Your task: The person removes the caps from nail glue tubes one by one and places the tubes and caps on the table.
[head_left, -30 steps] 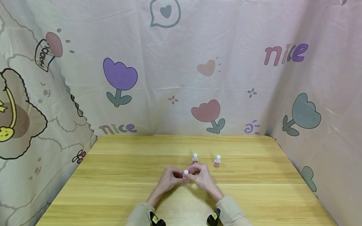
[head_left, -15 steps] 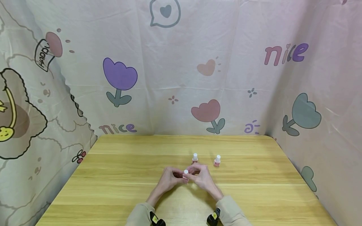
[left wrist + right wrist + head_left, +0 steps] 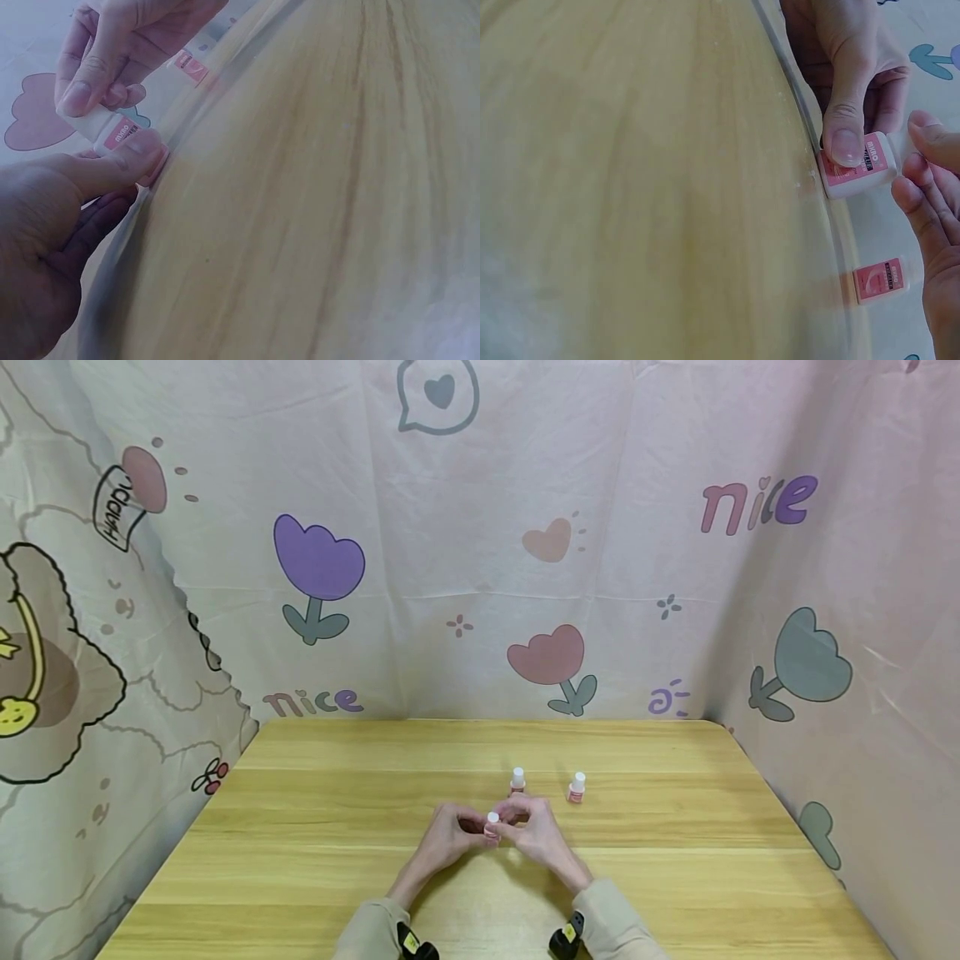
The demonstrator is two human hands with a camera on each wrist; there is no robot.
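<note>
Between both hands, close over the table, is a small white glue bottle [image 3: 492, 831] with a pink label. My left hand [image 3: 448, 837] grips its lower body, the thumb lying across the label in the right wrist view. From the other side, my right hand [image 3: 537, 831] pinches the white cap [image 3: 88, 124] between thumb and fingers. In the left wrist view the bottle is tilted, its label [image 3: 124, 133] partly covered by the left thumb. The cap is largely hidden by fingertips in the right wrist view.
Two similar capped bottles stand upright beyond the hands: one bottle [image 3: 517, 779] just behind the right hand, partly hidden by it, and another bottle [image 3: 576, 787] farther right. The wooden table [image 3: 315, 827] ends at a patterned cloth backdrop [image 3: 450, 527].
</note>
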